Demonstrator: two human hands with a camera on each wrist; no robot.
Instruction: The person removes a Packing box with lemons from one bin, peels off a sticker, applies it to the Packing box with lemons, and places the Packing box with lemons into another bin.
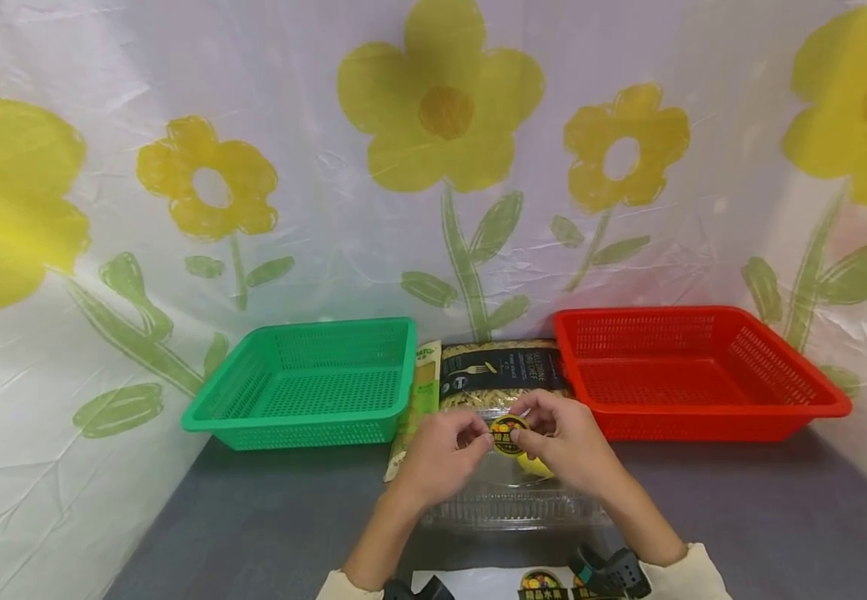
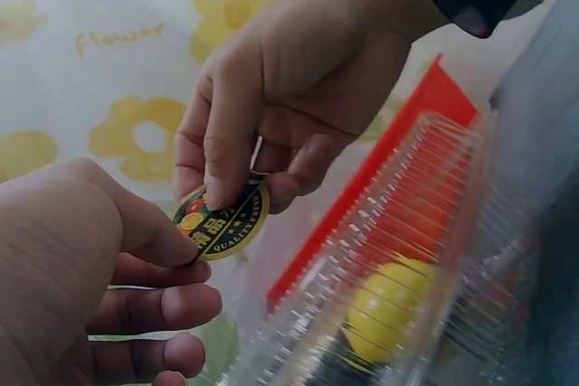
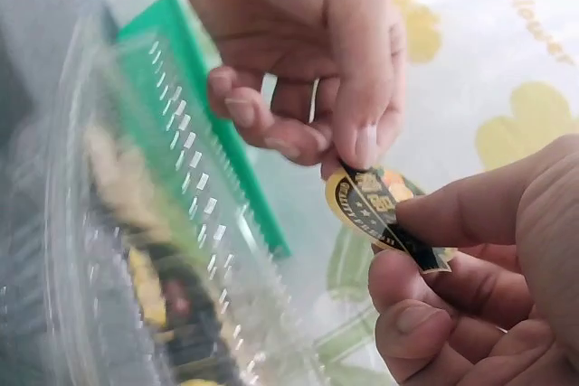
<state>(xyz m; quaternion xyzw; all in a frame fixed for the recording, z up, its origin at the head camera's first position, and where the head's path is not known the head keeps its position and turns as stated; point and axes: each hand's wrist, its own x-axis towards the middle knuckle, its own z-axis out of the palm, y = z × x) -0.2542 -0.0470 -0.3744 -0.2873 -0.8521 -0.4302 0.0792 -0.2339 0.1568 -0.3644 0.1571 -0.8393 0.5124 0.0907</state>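
Observation:
A round black-and-gold fruit sticker point(image 1: 507, 435) is stretched between both hands above a clear plastic clamshell box point(image 1: 512, 510). My left hand point(image 1: 439, 457) pinches its left edge between thumb and forefinger, the other fingers loosely bent. From the opposite side my right hand point(image 1: 572, 442) pinches it too, the thumb lying over the printed face. In the right wrist view the sticker point(image 3: 362, 201) looks slightly bent, with a pointed corner sticking out beside the right thumb. A yellow rounded item point(image 2: 389, 312) shows through the box wall. The fingertips behind the sticker are partly hidden.
A green basket point(image 1: 306, 431) stands at back left, a red basket point(image 1: 711, 423) at back right. Between them lie a pasta bag point(image 1: 504, 369) and a narrow green-yellow packet point(image 1: 424, 383). A white sheet with more stickers point(image 1: 463, 581) lies at the front edge.

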